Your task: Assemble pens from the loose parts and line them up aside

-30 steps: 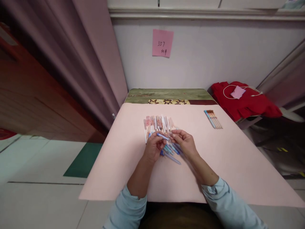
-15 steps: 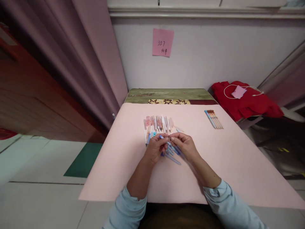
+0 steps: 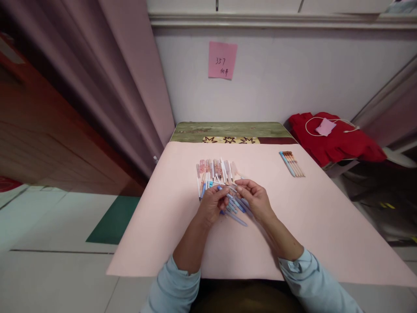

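My left hand [image 3: 211, 206] is closed, thumb against fingers, on a blue pen part [image 3: 220, 188] that slants out of the grip. Close to its right, my right hand [image 3: 256, 199] pinches a small thin piece, too small to name. Below and between both hands lies a pile of blue and lilac pen parts [image 3: 237, 219], partly covered by my fingers. Just beyond the hands, clear pinkish pen barrels [image 3: 202, 165] lie in a row, with thin white pen refills [image 3: 223, 169] among them.
Several pens with brown tops and a light blue one [image 3: 291, 164] lie side by side at the table's back right. Pale pink covering [image 3: 169, 243] spreads over the table. Red cloth [image 3: 342, 145] with a white cable sits beyond the right edge; a curtain [image 3: 130, 65] hangs at left.
My right hand has shifted slightly to the right, opening a small gap from my left hand. The left hand stays nearly in place, still on the blue pen part.
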`<state>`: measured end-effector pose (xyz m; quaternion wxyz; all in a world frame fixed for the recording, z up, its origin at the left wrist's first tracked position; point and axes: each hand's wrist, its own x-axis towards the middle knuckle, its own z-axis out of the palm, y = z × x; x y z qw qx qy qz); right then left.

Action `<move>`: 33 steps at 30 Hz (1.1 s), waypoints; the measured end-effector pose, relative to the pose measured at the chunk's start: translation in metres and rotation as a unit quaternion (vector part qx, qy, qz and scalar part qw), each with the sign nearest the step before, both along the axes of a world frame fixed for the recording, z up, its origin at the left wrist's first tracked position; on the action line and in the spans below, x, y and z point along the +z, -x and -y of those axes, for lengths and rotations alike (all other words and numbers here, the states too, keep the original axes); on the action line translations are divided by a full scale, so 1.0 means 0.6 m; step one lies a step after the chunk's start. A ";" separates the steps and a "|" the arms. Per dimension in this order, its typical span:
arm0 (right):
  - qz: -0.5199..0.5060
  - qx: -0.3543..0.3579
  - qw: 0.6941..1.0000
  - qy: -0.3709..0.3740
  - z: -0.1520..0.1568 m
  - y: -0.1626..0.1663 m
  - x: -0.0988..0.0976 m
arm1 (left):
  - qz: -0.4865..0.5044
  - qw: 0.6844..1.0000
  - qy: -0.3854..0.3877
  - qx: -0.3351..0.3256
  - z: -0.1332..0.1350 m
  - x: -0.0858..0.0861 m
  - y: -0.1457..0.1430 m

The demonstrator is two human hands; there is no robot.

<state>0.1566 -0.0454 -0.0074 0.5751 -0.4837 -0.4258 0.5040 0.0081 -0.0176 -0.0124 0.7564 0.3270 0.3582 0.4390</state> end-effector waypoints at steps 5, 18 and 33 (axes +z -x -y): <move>0.279 -0.076 0.956 -0.037 -0.002 -0.013 -0.007 | 0.007 1.000 0.002 0.026 -0.003 0.006 0.005; 0.375 -0.095 0.914 -0.122 -0.002 -0.004 -0.003 | 0.074 0.995 0.047 0.043 -0.007 0.008 0.006; 0.238 -0.087 0.964 -0.082 0.004 0.020 0.014 | 0.007 0.999 -0.036 0.025 0.005 0.005 -0.003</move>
